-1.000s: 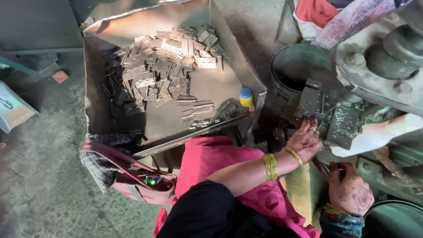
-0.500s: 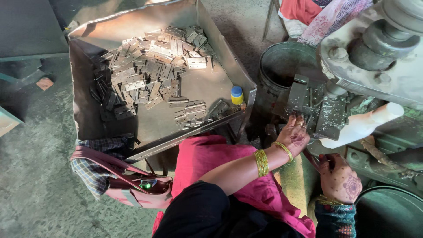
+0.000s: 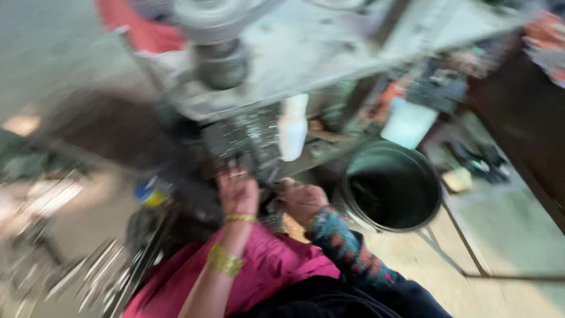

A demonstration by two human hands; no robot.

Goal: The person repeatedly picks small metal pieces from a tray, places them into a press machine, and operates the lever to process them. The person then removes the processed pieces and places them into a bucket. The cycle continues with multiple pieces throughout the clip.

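Note:
The picture is heavily blurred by motion. My left hand, with gold bangles on the wrist, reaches up against the dark metal block at the base of a grey press machine. My right hand, in a patterned sleeve, sits close beside it, just under the same block. A white handle hangs from the machine directly above my right hand. The blur hides whether either hand holds anything.
A black round bucket stands on the floor right of my hands. A pale container sits behind it. Blurred metal pieces in a tray lie at lower left, with a blue and yellow bottle nearby. Pink cloth covers my lap.
The view has swung right and upward, so the tray of metal pieces has slid to the left edge. My hands have drawn closer together under the machine's block, and the bucket now shows on the right.

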